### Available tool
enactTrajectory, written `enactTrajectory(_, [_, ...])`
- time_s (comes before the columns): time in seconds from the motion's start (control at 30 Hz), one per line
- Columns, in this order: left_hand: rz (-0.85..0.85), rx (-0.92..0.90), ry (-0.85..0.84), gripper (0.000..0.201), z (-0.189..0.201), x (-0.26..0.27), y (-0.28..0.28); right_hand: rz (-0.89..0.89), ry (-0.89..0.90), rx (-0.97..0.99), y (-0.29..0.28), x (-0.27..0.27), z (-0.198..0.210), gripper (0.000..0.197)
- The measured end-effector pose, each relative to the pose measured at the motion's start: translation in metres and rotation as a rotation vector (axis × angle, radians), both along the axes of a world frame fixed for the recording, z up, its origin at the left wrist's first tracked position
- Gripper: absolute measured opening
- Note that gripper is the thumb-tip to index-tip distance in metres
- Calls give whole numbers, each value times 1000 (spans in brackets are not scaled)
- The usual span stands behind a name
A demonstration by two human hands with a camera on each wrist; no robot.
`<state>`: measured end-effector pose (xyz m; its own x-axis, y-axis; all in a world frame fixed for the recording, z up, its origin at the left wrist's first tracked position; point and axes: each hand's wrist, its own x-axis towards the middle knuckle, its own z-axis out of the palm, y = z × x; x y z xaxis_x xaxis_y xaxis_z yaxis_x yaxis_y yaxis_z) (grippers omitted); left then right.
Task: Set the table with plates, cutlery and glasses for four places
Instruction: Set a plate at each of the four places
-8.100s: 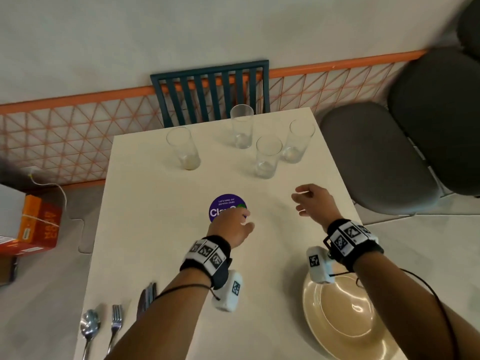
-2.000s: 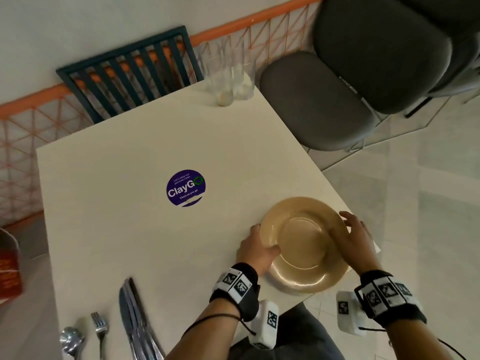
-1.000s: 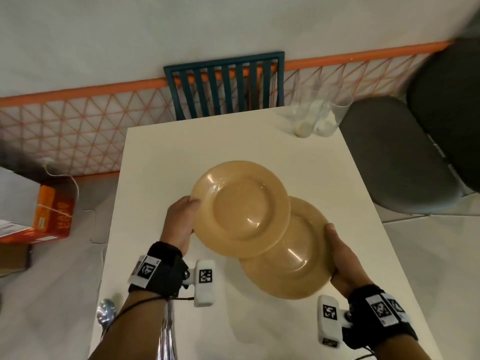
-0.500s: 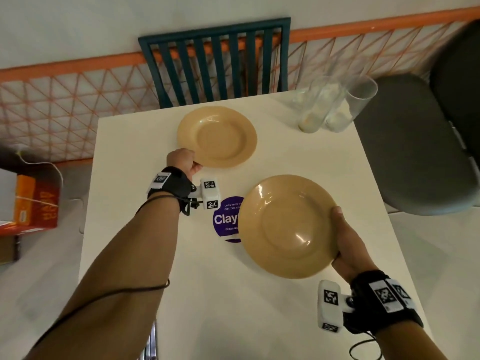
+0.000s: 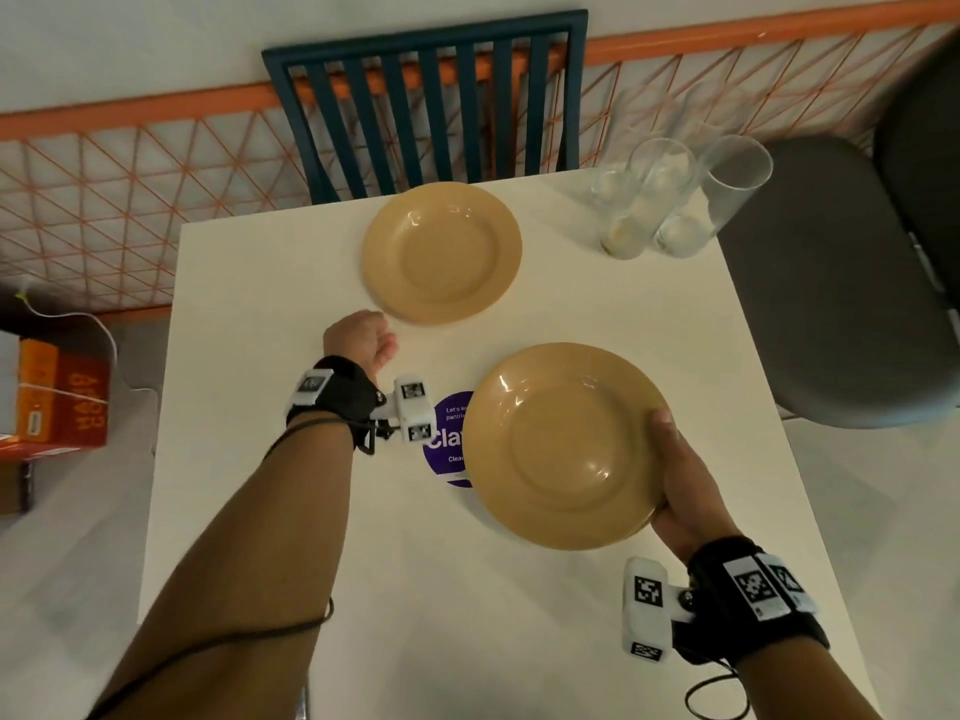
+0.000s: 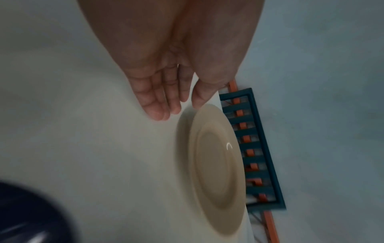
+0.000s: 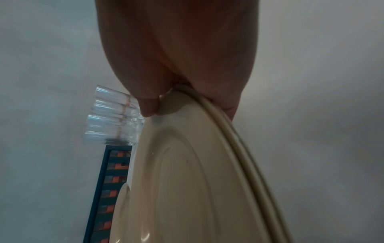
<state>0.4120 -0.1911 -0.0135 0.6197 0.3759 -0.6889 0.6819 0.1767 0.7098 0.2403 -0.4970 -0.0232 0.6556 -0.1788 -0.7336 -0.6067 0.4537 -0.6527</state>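
One tan plate lies on the white table at its far edge, in front of the teal chair. My left hand hovers just short of that plate's near rim, fingers straight and empty. My right hand grips the right rim of a stack of tan plates held above the table's middle, thumb on top. Several empty glasses stand clustered at the far right corner. Cutlery is out of sight.
A purple round sticker on the table is partly hidden under the held plates. A teal slatted chair stands at the far side, grey padded chairs at the right. An orange mesh railing runs behind; an orange box sits on the floor left.
My left hand has let go of the plate at the far edge and drawn back a little towards me. The right hand still holds the stack, hardly moved.
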Motion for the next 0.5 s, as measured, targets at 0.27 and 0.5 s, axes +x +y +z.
enactTrajectory(0.27, [-586,211,-185,34,27,-160,-13,48,-2,-14,27,-37,19,41])
enactTrajectory(0.5, [-489,210,-118,34,34,-239,12,115,15,-59,56,-76,36,33])
